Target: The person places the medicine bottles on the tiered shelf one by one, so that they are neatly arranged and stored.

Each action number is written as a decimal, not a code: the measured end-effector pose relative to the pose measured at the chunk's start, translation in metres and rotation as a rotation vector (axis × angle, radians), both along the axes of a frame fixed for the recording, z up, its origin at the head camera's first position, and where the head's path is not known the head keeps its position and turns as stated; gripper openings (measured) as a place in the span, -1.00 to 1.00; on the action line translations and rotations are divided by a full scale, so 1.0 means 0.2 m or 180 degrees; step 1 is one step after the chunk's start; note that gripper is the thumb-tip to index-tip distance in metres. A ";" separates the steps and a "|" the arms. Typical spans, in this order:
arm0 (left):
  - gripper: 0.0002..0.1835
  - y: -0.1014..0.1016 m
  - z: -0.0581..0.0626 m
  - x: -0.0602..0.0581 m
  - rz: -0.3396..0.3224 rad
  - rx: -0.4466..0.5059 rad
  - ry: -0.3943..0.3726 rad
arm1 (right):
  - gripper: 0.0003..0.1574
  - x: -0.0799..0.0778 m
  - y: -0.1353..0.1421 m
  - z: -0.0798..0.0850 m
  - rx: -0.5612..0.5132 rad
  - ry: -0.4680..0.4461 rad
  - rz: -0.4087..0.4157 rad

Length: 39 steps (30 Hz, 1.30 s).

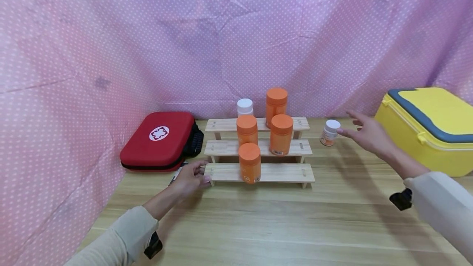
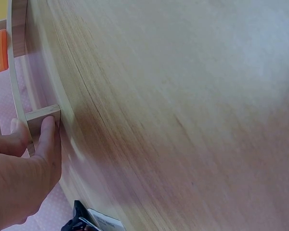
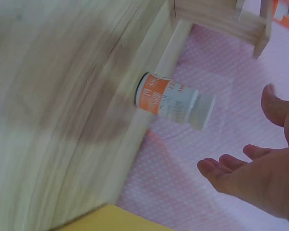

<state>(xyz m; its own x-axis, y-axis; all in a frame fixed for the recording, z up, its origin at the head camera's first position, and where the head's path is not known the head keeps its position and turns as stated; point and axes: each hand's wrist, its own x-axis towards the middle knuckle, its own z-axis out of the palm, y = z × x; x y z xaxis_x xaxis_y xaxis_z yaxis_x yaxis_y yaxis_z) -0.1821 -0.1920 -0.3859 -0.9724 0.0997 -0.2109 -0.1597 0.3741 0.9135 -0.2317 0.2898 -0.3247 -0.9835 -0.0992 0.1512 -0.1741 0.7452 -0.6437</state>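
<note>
At the left end of the lowest step of a wooden three-step display rack (image 1: pixel 281 172), my left hand (image 1: pixel 187 180) grips the wood. In the left wrist view the thumb lies by the plank and a finger touches the support leg (image 2: pixel 44 113). My right hand (image 1: pixel 369 134) hovers with fingers spread and thumb apart, beside a small white-capped pill bottle (image 1: pixel 329 132). That bottle stands upright on the table, and the right wrist view shows a gap between the hand (image 3: pixel 260 168) and its white cap (image 3: pixel 201 111).
Orange jars (image 1: pixel 250 163) stand on the rack's steps, with another white-capped bottle (image 1: pixel 245 106) on the top one. A red first-aid case (image 1: pixel 159 141) lies to the left, a yellow box (image 1: pixel 421 134) to the right. Behind hangs a pink dotted cloth (image 1: pixel 221 44).
</note>
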 end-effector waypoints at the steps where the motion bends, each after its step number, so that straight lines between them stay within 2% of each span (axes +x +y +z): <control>1: -0.43 0.00 0.00 0.00 0.0003 0.0016 -0.0002 | 0.09 -0.02 0.00 0.00 -0.0048 -0.0083 0.0023; 6: -0.42 0.00 -0.01 0.00 0.0003 0.0100 -0.0015 | 0.08 -0.10 0.01 -0.05 -0.0352 -0.0371 0.0206; 11: -0.41 0.01 0.00 0.00 0.0057 0.0122 -0.0051 | -0.17 -0.14 0.01 -0.09 -0.0514 -0.0456 0.0374; 14: -0.40 0.01 0.00 0.00 0.0040 0.0098 -0.0041 | -0.26 -0.16 0.00 -0.11 -0.0525 -0.0430 0.0387; 20: -0.40 0.01 -0.01 -0.01 0.0059 0.0039 -0.0027 | -0.23 -0.18 0.00 -0.13 -0.0343 -0.0439 0.0348; 23: -0.40 0.01 -0.01 -0.01 0.0072 0.0010 -0.0025 | -0.25 -0.20 0.00 -0.16 -0.0238 -0.0331 0.0352; 32: -0.40 0.01 0.00 -0.01 0.0082 0.0017 -0.0066 | -0.46 -0.24 -0.01 -0.23 -0.0407 0.0055 0.0362; 39: -0.40 0.01 0.00 0.00 0.0097 -0.0056 -0.0028 | -0.48 -0.24 0.00 -0.24 -0.0431 0.0145 0.0394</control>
